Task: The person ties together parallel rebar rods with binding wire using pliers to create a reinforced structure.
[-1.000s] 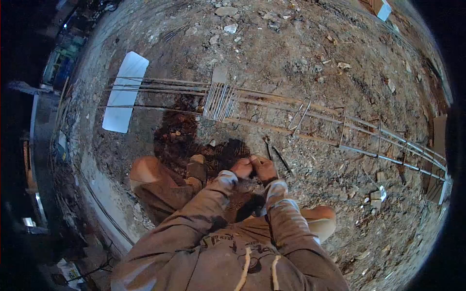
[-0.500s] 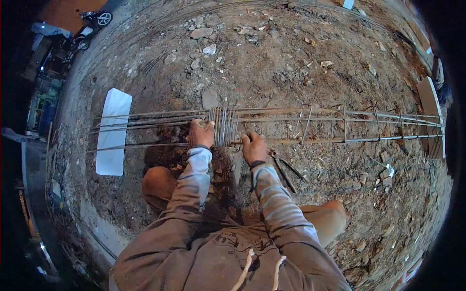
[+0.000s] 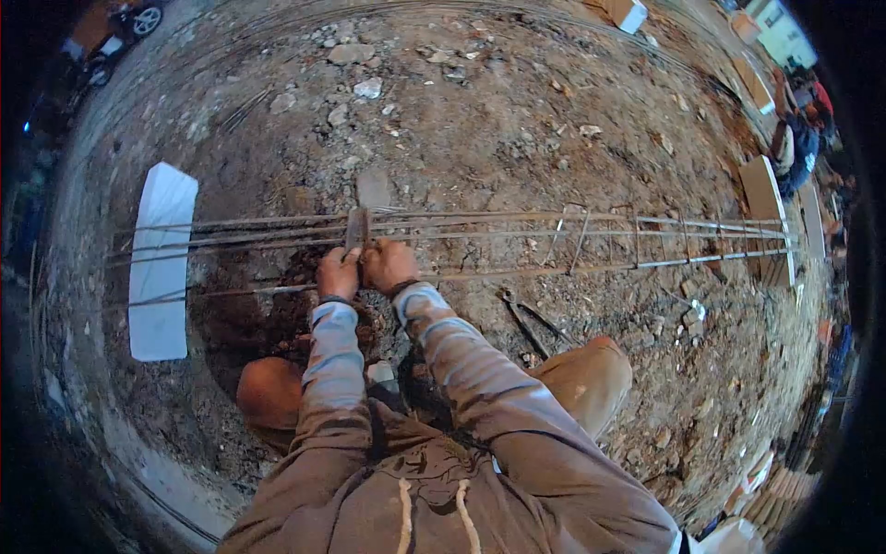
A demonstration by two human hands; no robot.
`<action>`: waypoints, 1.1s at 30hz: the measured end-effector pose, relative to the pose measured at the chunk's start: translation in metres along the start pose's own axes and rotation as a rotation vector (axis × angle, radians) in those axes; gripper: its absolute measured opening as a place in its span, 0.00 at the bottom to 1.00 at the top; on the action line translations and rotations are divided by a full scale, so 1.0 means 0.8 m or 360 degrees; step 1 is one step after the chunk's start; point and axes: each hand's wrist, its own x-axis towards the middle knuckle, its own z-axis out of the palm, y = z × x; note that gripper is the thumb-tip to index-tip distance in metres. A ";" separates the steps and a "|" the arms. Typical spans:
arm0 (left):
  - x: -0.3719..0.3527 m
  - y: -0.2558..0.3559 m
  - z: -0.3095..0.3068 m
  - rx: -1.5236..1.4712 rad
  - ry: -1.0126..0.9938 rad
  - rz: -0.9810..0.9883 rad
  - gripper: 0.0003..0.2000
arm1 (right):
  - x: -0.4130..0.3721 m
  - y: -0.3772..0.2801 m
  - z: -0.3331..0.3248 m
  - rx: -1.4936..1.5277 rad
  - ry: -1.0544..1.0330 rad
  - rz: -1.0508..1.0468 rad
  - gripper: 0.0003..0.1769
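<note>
Long steel rebars run across in front of me, with a tight bundle of rebar stirrups around them near the middle. My left hand closes on the left side of this bundle, thumb against it. Pressed up on the other side, my right hand has its fingers curled around the stirrups. The two hands nearly touch, and the lower part of the bundle is hidden behind them. Farther right, several separate stirrups stand spaced along the rebars. A pair of pincers lies on the dirt by my right knee.
A white block lies under the left rebar ends, and another block is under the right ends. Stones and rubble dot the ground. People are at the far right; a motorcycle wheel shows top left.
My right hand has moved left, off the lower rebar and onto the stirrups beside my left hand. The stirrups, spread in a row before, are now squeezed together. The view has turned right.
</note>
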 end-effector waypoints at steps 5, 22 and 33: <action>-0.006 0.001 0.025 -0.0070 0.0748 -0.0049 0.14 | -0.015 0.052 -0.030 -0.0121 0.0145 0.0149 0.13; -0.075 0.139 0.148 0.0237 -0.0584 0.0579 0.16 | -0.025 0.158 -0.148 -0.0089 0.0403 0.0276 0.14; -0.056 0.150 0.155 0.0380 -0.0870 0.0647 0.20 | -0.134 0.165 -0.110 0.0347 0.0513 0.0568 0.10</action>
